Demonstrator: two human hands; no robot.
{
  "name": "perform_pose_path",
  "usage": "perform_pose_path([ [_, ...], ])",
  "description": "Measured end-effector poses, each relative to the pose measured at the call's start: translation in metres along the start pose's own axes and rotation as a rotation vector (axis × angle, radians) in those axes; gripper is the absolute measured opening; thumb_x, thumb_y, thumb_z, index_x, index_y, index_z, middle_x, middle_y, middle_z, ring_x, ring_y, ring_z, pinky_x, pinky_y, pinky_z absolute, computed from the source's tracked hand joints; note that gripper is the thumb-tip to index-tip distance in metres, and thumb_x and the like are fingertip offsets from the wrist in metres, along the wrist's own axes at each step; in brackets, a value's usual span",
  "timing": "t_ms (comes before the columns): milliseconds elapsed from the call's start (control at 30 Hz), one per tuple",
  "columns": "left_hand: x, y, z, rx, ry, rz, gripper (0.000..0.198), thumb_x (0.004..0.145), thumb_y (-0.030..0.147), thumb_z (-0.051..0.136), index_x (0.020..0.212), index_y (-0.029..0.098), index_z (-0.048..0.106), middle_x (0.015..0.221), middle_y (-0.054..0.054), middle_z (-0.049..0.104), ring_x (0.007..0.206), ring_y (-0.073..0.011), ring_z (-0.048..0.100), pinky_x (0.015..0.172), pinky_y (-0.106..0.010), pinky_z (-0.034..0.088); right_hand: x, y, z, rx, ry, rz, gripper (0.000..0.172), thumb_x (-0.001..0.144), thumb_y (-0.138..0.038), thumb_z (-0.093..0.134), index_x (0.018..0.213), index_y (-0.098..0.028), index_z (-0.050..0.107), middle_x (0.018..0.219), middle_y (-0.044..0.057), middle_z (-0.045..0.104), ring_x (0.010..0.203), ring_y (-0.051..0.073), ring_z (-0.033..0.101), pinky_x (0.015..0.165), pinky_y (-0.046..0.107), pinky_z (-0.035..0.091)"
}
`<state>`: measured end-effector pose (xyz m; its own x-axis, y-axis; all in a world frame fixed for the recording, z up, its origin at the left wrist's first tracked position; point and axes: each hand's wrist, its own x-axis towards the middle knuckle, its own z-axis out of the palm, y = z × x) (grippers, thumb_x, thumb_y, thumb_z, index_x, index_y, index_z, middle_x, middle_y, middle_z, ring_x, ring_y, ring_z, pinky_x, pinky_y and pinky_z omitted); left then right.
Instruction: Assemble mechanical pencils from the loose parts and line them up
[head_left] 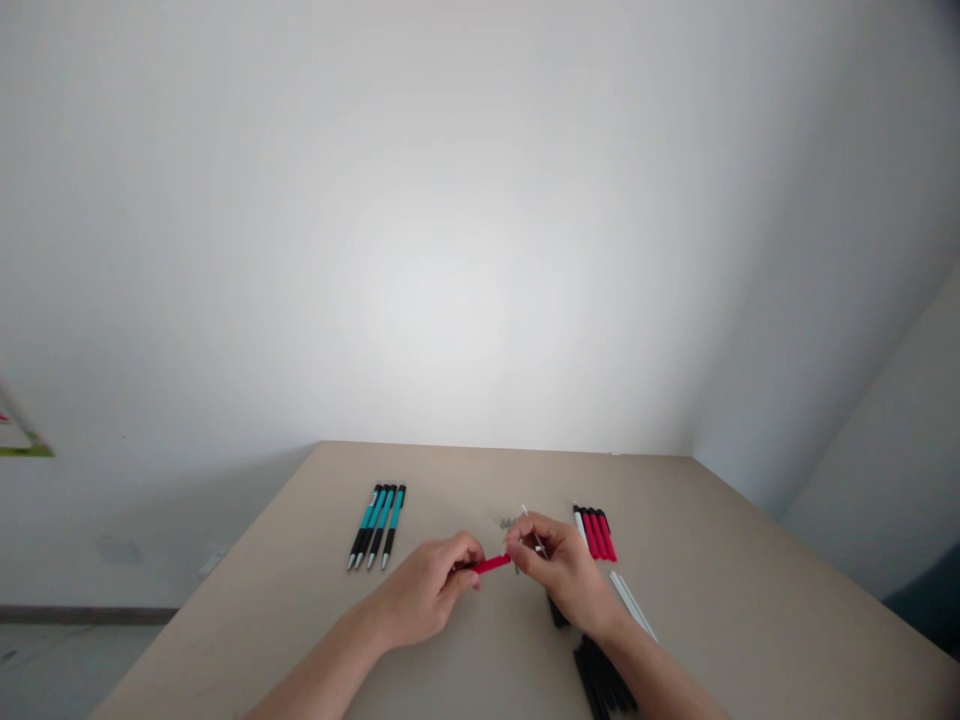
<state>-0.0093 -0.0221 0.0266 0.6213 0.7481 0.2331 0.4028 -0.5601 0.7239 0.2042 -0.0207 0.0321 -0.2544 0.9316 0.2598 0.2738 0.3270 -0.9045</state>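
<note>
My left hand (431, 590) is closed in a pinch on a red pen barrel (491, 564), held level just above the table. My right hand (559, 570) is closed on the barrel's other end and also grips a thin white refill (534, 532) that sticks up and back from its fingers. Both hands meet over the middle of the beige table (712, 560).
Several teal-and-black pens (377, 525) lie side by side at the left. Several red pen barrels (596, 533) lie at the right, with white refills (632, 603) nearer me. Black pen parts (600, 680) lie under my right forearm. Small grey bits (507, 522) sit behind my hands. A white wall stands behind the table.
</note>
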Motion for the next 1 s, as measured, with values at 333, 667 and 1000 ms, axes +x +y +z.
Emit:
perform_pose_path([
  [333,0.0003,0.0028,0.0001,-0.093,-0.003,0.013,0.007,0.093,0.021,0.040,0.092,0.019,0.047,0.083,-0.003,0.068,0.071,-0.0144,0.059,0.066,-0.023,0.040,0.0004,-0.0039,0.0014,0.065,0.015,-0.014,0.032,0.080,-0.047,0.059,0.073,-0.016,0.061,0.061,-0.002,0.045,0.058,0.011,0.037,0.056,0.024,0.031],
  [667,-0.0001,0.0001,0.0007,-0.118,-0.015,0.017,0.008,0.093,0.023,0.039,0.094,0.019,0.046,0.087,-0.005,0.069,0.072,-0.0146,0.059,0.067,-0.024,0.041,-0.0003,-0.0033,0.0019,0.005,0.002,-0.020,0.031,0.082,-0.045,0.059,0.075,-0.016,0.065,0.062,-0.002,0.048,0.057,0.011,0.037,0.055,0.024,0.032],
  [1000,-0.0002,-0.0003,0.0004,-0.088,0.004,0.022,0.007,0.093,0.021,0.039,0.094,0.020,0.046,0.086,-0.003,0.067,0.073,-0.0144,0.060,0.067,-0.023,0.041,-0.0001,0.0020,0.0008,0.115,0.029,0.041,0.037,0.084,-0.051,0.055,0.088,-0.016,0.067,0.070,0.001,0.057,0.052,0.009,0.037,0.049,0.023,0.030],
])
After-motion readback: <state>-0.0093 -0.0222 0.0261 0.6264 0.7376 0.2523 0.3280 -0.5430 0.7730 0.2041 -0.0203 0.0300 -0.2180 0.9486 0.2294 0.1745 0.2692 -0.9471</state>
